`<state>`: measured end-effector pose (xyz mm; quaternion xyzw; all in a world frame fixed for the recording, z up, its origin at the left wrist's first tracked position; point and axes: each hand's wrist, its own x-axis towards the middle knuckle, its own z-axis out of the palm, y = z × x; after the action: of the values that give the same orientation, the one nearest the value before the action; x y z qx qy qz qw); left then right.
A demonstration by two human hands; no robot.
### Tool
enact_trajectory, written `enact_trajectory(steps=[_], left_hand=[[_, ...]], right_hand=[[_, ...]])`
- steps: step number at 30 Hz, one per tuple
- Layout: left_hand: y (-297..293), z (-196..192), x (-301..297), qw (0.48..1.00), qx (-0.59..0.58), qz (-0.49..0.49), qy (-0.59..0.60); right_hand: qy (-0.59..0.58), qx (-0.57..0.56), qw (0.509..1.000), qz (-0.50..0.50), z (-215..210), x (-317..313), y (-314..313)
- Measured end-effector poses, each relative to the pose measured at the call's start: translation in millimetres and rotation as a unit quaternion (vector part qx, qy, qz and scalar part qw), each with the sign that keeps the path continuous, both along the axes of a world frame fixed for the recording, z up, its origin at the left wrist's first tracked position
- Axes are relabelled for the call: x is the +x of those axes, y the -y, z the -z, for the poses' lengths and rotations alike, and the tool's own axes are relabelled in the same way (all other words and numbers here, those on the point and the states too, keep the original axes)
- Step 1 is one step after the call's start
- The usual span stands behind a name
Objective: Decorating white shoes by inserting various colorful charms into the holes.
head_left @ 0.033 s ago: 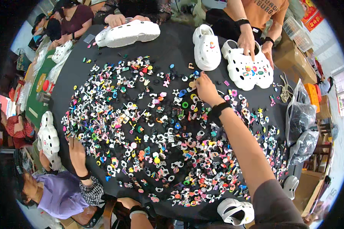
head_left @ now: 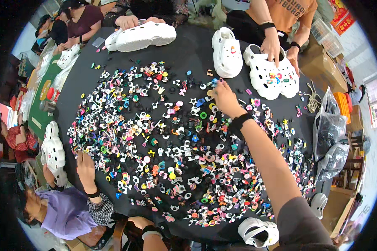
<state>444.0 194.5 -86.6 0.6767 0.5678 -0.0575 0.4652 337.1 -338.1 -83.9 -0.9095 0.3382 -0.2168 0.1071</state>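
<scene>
My right arm stretches across the black table, and my right hand (head_left: 225,99) is over the far part of the scattered shoe charms. Its fingers are bent and drawn together beside a small blue charm (head_left: 214,82); what they hold, if anything, is hidden. Many small coloured shoe charms (head_left: 171,172) spread over the table in front of me. My left hand (head_left: 139,222) is low at the near edge, its fingers mostly hidden. Just beyond my right hand stands a white clog (head_left: 228,58) with a charm on its top.
At the far right a co-worker's hand (head_left: 270,47) presses at a pair of white clogs (head_left: 274,79). Another person holds a white clog (head_left: 140,36) at the far side. More white clogs (head_left: 53,152) (head_left: 259,231) lie at left and near right. Bagged dark items (head_left: 329,129) hang at the right edge.
My right hand's fingers have shifted slightly beside the blue charm. The lower-left co-worker's hand has moved a little to the right. The clogs stay in place.
</scene>
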Motion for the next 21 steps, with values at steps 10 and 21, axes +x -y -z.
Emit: enact_trajectory(steps=[10, 21], left_hand=[[-6, 3, -1, 0.999, 0.019, 0.012, -0.025], [-23, 7, 4, 1.0, -0.001, 0.012, -0.027]], right_hand=[[-0.104, 0.01, 0.969, -0.222, -42, -14, -82], [-0.25, 0.022, 0.956, -0.153, -102, -44, -105]])
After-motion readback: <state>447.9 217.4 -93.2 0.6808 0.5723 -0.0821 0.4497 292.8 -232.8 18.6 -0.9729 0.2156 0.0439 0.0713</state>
